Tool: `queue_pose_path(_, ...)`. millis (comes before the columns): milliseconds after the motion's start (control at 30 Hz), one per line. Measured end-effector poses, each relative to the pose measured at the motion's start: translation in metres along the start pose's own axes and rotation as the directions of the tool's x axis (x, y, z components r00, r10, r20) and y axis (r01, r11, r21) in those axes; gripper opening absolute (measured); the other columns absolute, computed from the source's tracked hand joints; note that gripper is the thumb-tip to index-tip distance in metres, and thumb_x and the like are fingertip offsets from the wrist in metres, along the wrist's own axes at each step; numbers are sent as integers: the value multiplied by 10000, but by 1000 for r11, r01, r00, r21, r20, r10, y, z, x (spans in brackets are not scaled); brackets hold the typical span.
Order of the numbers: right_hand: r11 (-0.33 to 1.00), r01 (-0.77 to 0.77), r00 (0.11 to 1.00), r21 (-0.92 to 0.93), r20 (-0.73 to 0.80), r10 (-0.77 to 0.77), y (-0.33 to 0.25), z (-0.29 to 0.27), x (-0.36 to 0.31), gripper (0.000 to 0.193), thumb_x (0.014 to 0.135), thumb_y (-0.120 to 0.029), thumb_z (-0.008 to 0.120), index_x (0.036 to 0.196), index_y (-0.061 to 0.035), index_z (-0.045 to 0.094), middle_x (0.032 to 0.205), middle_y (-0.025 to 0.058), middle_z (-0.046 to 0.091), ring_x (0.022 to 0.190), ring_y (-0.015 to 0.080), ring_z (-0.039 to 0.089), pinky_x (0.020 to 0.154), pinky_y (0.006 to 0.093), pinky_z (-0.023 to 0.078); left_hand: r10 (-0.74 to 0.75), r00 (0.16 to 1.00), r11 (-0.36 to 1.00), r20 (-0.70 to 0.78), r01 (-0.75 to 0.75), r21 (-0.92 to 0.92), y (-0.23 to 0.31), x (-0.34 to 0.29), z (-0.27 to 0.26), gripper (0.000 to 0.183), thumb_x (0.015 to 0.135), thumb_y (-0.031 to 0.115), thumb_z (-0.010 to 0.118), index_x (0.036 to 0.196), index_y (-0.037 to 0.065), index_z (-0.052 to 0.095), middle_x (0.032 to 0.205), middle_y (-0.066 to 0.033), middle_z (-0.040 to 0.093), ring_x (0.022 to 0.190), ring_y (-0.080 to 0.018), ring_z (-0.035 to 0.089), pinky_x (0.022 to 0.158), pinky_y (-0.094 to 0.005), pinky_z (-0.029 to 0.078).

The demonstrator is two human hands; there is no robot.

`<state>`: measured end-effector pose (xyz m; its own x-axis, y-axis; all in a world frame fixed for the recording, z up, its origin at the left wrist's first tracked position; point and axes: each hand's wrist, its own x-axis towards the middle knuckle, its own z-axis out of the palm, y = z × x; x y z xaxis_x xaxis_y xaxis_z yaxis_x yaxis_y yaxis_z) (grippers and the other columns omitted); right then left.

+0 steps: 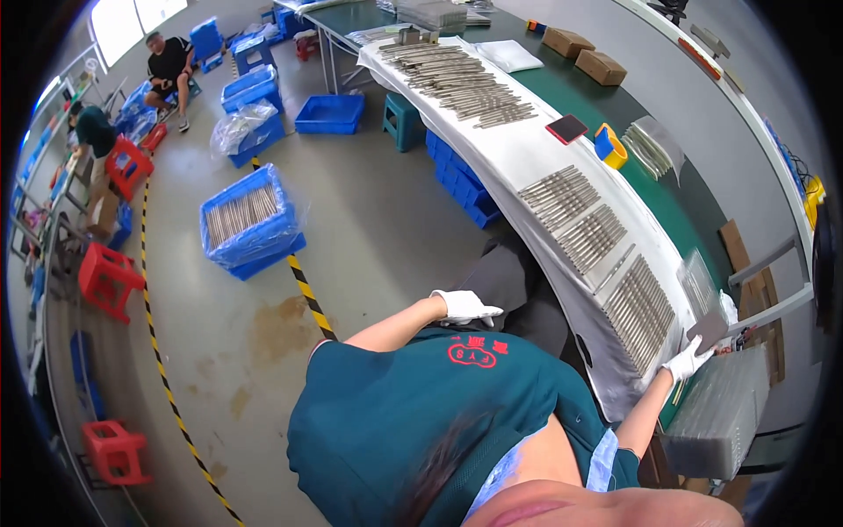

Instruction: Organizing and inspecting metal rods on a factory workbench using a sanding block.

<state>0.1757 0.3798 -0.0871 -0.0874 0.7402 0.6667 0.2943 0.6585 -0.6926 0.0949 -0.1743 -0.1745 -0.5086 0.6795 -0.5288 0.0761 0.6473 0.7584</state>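
Note:
My left hand (467, 307), in a white glove, lies on my thigh with its fingers stretched out and nothing visible in them. At the table's right end my white-gloved right hand (687, 362) grips a small grey-brown flat piece (708, 328), its exact kind unclear. Next to it stand a clear plastic tray (696, 283) and a stack of clear plastic trays (722, 408). Slim metal rods lie in neat rows nearby: a near group (639, 314), a middle group (591, 239) and a farther group (559, 198). One single rod (615, 268) lies between groups.
White cloth (654, 233) covers the green table's (562, 88) near side. A larger rod pile (457, 81), red-edged phone (566, 129) and tape dispenser (609, 147) lie farther off. Blue crates (250, 215) and red stools (110, 281) stand on the floor. Two people sit far left.

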Motion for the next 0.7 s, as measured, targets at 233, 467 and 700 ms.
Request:
queue_pose_path(233, 995, 94, 996, -18, -5, -94, 7, 3, 5, 710, 913, -478, 663, 1447, -49, 475, 1365, 189, 578, 1129, 344, 620, 956, 351, 479, -35, 998, 979, 54, 45, -201, 19, -18, -10, 541, 981, 596, 448, 1182, 185, 737, 482, -37, 415, 365, -152, 398, 435, -343, 389)
queue_pose_path(467, 997, 69, 997, -32, 28, -68, -3, 1, -2, 706, 909, -452, 682, 1438, -30, 480, 1391, 201, 555, 1182, 327, 597, 993, 335, 464, -76, 981, 917, 177, 139, -374, 19, -16, -17, 540, 961, 599, 494, 1162, 162, 740, 486, -24, 481, 339, -137, 428, 360, -274, 404)
queue_pose_path(700, 993, 115, 993, -16, 9, -115, -12, -8, -5, 671, 913, -426, 687, 1426, -37, 499, 1357, 220, 575, 1152, 332, 615, 972, 352, 478, -82, 974, 915, 211, 158, -371, 26, -21, -19, 564, 964, 598, 486, 1200, 140, 718, 559, -82, 587, 374, -148, 513, 382, -277, 452)
